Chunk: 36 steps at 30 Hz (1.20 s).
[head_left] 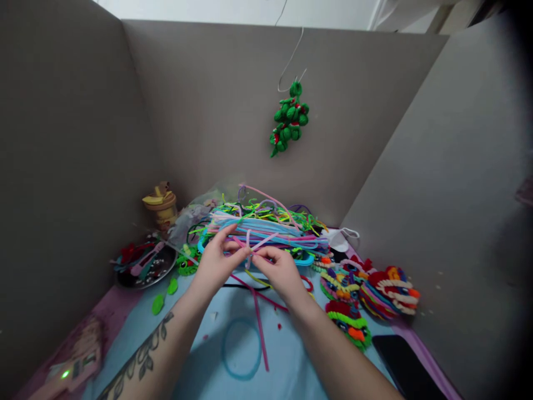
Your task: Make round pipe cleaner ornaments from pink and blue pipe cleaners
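Observation:
My left hand (pixel 216 260) and my right hand (pixel 280 269) meet above a light blue mat (pixel 287 366), both pinching thin pink pipe cleaners (pixel 255 247) that cross between the fingertips. One pink stem (pixel 260 328) hangs down from the hands onto the mat. Right behind the hands lies a big loose pile of coloured pipe cleaners (pixel 266 225), mostly blue, pink and green.
Grey partition walls enclose the desk; a green pipe-cleaner figure (pixel 289 119) hangs on the back wall. A dark dish (pixel 145 269) of bits sits left, finished colourful pieces (pixel 368 294) right, a black phone (pixel 406 366) at bottom right, a blue ring (pixel 241 349) on the mat.

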Tool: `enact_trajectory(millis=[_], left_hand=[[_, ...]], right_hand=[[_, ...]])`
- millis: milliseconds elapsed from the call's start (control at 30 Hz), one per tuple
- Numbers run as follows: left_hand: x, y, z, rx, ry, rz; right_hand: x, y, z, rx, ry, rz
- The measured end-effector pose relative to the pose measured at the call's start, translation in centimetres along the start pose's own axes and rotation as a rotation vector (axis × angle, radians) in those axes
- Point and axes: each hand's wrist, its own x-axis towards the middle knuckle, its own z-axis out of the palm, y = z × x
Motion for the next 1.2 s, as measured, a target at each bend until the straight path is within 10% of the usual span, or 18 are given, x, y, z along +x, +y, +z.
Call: enact_trajectory(millis=[367, 767, 1200], left_hand=[[0.1, 0.0, 0.1, -0.101, -0.064, -0.109], [0.9, 0.4, -3.0, -0.383, -0.177, -0.429], [1.3, -0.9, -3.6, -0.489, -0.282, -0.451]], right_hand=[[0.0, 0.9, 0.4, 0.107, -0.112, 0.027], [0.1, 1.0, -0.7, 0.085, -0.385, -0.406], [0.3, 1.3, -1.8, 0.019, -0.483, -0.467]])
